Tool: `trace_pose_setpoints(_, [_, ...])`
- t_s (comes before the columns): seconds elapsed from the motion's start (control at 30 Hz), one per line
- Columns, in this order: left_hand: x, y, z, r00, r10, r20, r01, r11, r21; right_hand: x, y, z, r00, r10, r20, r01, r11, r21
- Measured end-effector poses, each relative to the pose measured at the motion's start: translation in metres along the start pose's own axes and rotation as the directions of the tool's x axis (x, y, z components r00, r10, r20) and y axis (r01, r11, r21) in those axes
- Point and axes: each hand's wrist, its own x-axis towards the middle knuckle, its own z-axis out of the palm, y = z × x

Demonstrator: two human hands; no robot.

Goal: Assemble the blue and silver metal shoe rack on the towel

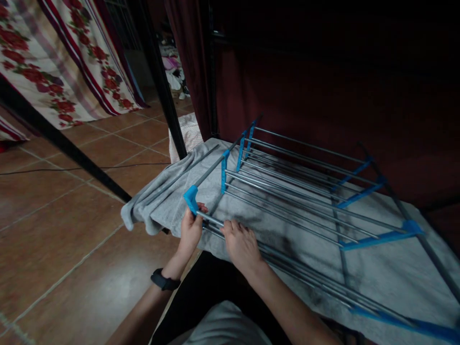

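A folded metal drying rack (pixel 294 191) with grey rods and blue plastic joints lies flat on a grey towel (pixel 381 273). My left hand (pixel 190 229), with a black watch on the wrist, is closed around the near rod just below the blue corner joint (pixel 191 197). My right hand (pixel 241 243) rests a little to the right on the same bundle of near rods, its fingers curled over them.
The grey towel covers a low surface whose left corner hangs over a tiled brown floor (pixel 72 220). A black slanted pole (pixel 64 143) and a black upright post (pixel 161 81) stand left. Floral cloth (pixel 57 62) hangs at the back left; dark red curtain (pixel 323 86) behind.
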Motion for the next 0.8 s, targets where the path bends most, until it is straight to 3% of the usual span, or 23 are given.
trace_pose_setpoints(0.4, [-0.001,0.007,-0.002,0.998,-0.059,0.022,0.059,0.998,-0.001,0.008,0.006,0.005,0.998,-0.038,0.048,0.031,0.988,0.151])
trace_pose_setpoints(0.8, [0.004,0.009,0.001,0.999,-0.042,-0.027,0.043,0.999,0.034,0.008,0.004,0.003,0.994,-0.089,-0.069,0.095,0.992,0.081])
